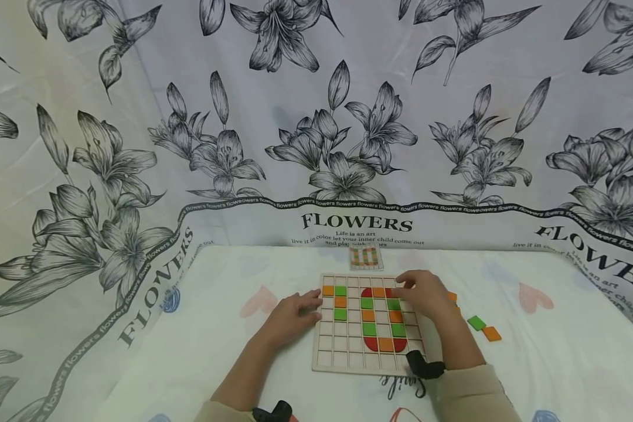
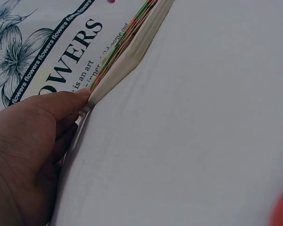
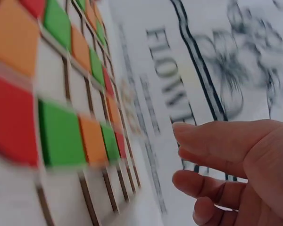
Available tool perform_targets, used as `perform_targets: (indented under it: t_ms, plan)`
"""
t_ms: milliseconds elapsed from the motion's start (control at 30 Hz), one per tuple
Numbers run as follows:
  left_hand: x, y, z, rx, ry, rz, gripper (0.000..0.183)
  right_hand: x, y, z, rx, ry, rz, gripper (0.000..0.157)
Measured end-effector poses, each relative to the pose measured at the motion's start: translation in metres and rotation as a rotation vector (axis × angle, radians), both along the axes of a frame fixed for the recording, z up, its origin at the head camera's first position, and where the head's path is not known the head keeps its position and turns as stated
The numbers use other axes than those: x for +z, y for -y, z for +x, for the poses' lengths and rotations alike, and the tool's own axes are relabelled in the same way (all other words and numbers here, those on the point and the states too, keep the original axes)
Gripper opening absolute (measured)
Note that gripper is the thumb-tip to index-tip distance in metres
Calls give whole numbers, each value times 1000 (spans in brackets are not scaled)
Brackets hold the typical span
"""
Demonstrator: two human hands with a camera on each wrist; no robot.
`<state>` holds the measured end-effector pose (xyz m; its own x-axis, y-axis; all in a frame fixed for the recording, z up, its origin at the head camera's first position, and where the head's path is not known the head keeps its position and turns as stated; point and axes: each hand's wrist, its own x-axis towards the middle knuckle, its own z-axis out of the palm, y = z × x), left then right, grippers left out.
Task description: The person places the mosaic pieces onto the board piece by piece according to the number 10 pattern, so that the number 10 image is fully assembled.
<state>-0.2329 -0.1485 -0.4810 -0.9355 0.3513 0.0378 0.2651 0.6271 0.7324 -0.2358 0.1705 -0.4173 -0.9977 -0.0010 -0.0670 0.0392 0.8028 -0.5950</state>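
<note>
A wooden grid board (image 1: 343, 362) lies on the bed-like surface, with red, orange and green tiles set in its squares. On its right part the tiles form a ring with red rounded corners (image 1: 370, 344); a shorter run of orange and green tiles (image 1: 340, 302) sits at upper left. My left hand (image 1: 293, 316) touches the board's left edge with extended fingers, the thumb near the rim in the left wrist view. Over the board's upper right corner is my right hand (image 1: 422, 291), fingers loosely bent; the right wrist view shows nothing between them.
Behind the board lies a small pattern card (image 1: 366, 258). Loose green (image 1: 476, 323) and orange tiles (image 1: 492, 334) lie right of the board, some partly hidden by the right forearm. A flower-printed curtain (image 1: 343, 146) hangs at the back and left.
</note>
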Motion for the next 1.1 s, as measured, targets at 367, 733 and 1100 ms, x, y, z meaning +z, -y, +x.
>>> perform_targets:
  t_ms: [367,733,1100]
  plan:
    - [-1,3,0,2,-5,-11,37,-15,-84,7,-243,143,83,63]
    - [-1,3,3,-22,-10,3,37,-30,-87,7,-212,114,39,46]
    - [0,1,8,-3,3,4,37,-33,-80,5,-177,97,-80,41]
